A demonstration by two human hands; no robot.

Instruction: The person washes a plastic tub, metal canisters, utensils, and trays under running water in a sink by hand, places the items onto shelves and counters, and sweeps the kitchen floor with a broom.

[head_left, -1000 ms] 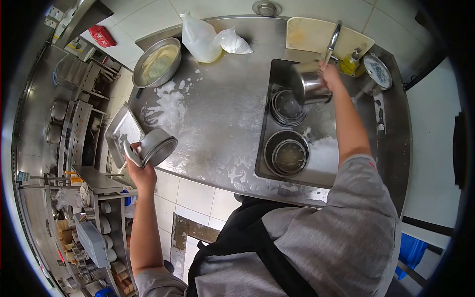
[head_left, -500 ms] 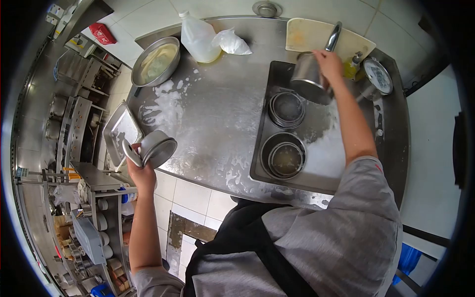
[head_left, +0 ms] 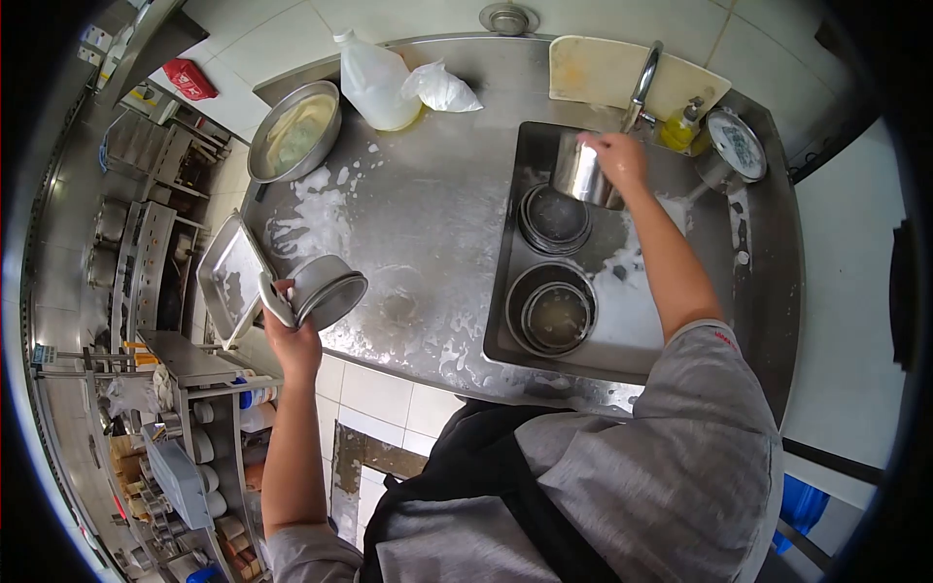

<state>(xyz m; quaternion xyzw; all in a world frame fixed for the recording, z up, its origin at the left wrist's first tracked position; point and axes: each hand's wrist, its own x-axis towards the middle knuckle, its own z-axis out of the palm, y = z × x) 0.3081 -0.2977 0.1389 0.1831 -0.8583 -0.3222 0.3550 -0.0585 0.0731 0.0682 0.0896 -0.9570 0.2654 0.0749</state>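
Note:
My left hand (head_left: 293, 342) is closed around round metal tins (head_left: 328, 289), held tilted above the counter's left front edge. A pale, flat oval piece (head_left: 276, 299) is gripped along with them; I cannot make out what it is. Over the sink (head_left: 499, 301), my right hand (head_left: 619, 160) grips a shiny metal pot (head_left: 579, 175) by its upper rim, below and left of the faucet (head_left: 646, 80). Two nested stacks of round tins sit in the sink: a back stack (head_left: 554, 216) and a front stack (head_left: 556, 311) with cloudy water inside. White foam (head_left: 627, 316) lies beside them.
At the counter's back left stand a large metal bowl (head_left: 303, 136), a plastic jug (head_left: 374, 85) and a white bag (head_left: 443, 89). A rectangular metal tray (head_left: 225, 282) lies left. Behind the sink are a cutting board (head_left: 590, 73), a yellow soap bottle (head_left: 677, 129) and a lidded container (head_left: 736, 146).
The pot has come down and left from the faucet and changed its tilt. My left hand has shifted slightly right with the tins. The whole view has moved a little.

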